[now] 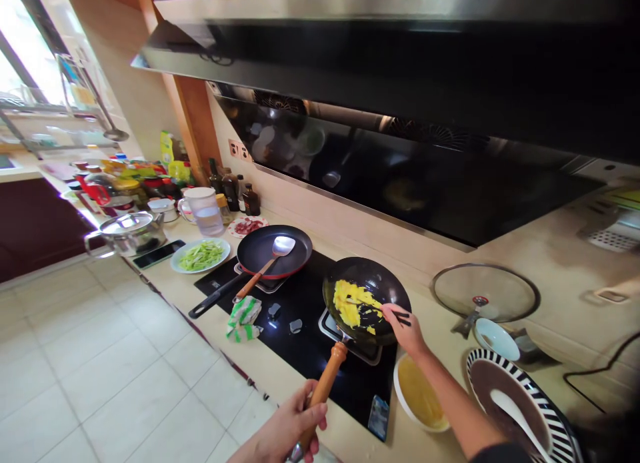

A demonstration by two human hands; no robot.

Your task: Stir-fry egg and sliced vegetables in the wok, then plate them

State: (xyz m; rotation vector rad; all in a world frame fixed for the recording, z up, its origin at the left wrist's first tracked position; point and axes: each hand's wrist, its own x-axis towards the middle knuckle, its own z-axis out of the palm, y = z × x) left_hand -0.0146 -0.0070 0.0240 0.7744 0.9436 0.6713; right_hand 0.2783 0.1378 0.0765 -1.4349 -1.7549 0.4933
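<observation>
My left hand (306,416) is wrapped round the wooden handle (327,376) of a dark wok (385,279), which sits on the right burner. Yellow scrambled egg (353,301) lies in the wok, mostly on its left side. Over the wok's right rim, my right hand (404,326) is closed on dark chopsticks (373,305), whose tips reach into the egg. Below my right forearm stands a white bowl (400,389) with yellowish residue inside.
A frying pan (260,249) with a spatula (283,246) across it rests on the left burner. Plates of sliced greens (203,255) and red meat (249,226) stand further left. At right are a glass lid (460,293) and a striped-rim plate (500,359). The range hood (350,56) hangs overhead.
</observation>
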